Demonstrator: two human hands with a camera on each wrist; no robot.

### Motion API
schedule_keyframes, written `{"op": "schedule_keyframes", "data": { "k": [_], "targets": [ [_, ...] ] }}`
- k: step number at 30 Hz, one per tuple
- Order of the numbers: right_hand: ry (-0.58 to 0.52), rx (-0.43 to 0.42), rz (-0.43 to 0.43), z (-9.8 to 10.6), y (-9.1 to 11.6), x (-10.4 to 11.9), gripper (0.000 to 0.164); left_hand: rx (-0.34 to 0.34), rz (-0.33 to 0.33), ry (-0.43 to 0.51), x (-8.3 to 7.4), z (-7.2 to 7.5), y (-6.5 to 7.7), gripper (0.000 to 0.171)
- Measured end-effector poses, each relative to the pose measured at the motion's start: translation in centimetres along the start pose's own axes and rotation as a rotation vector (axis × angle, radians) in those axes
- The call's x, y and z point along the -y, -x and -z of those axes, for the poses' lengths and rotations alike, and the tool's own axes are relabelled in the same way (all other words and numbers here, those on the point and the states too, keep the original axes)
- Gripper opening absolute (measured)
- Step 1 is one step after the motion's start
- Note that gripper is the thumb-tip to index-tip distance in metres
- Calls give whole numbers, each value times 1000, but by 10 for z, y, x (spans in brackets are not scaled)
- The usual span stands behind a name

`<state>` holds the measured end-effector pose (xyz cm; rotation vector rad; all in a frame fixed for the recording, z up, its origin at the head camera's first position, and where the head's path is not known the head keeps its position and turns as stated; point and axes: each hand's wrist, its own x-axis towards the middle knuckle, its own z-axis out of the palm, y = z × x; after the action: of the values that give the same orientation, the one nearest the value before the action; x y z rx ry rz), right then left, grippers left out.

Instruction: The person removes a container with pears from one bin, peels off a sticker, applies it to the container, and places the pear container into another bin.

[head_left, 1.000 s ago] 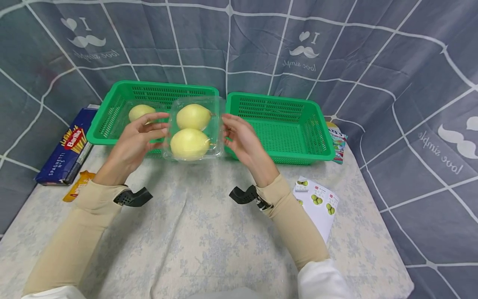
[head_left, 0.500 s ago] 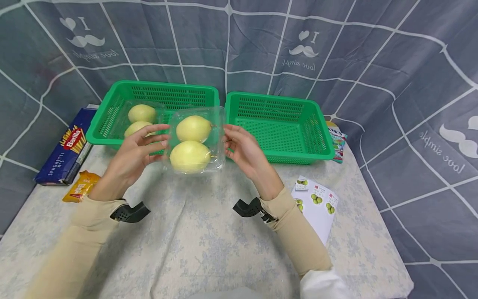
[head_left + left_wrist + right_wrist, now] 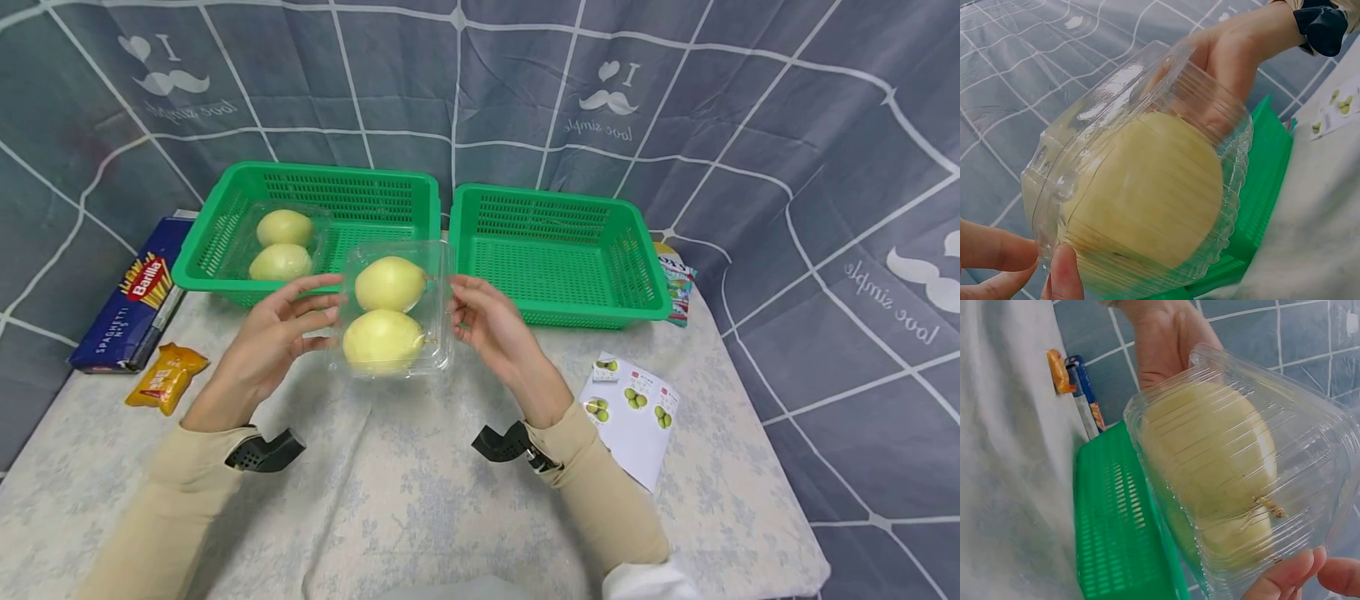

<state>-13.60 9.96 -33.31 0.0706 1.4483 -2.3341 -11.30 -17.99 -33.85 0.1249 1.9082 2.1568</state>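
In the head view, your left hand [image 3: 279, 337] and right hand [image 3: 495, 329] have their fingers clamped on opposite sides of the clear plastic clamshell [image 3: 437, 296], just left of the frame's centre over the floral surface [image 3: 435, 492], presumably to balance the two yellow pears [image 3: 383, 342] inside and hold its lid closed.

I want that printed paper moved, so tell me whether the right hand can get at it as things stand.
Probably not now: the right hand has its grip on the clear box. If it lets go, likely yes: the paper lies on the table near the right forearm, with nothing visible between.
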Motion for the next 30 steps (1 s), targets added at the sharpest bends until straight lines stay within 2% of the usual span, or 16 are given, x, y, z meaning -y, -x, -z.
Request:
{"op": "schedule_keyframes", "data": {
  "k": [6,12,17,26,30],
  "targets": [
    [-27,29,-21,3,7,-6,14,13,6,2,7,1,7,40],
    [-21,47,-35,5,13,-15,13,18,23,-42,15,3,13,39],
    [-11,36,-55,7,16,-25,12,25,21,-108,23,5,17,41],
    [-1,14,-96,14,18,-48,15,26,53,-158,43,8,22,43],
    [7,-15,-116,21,18,-60,13,40,57,-216,53,8,23,45]
  ]
}}
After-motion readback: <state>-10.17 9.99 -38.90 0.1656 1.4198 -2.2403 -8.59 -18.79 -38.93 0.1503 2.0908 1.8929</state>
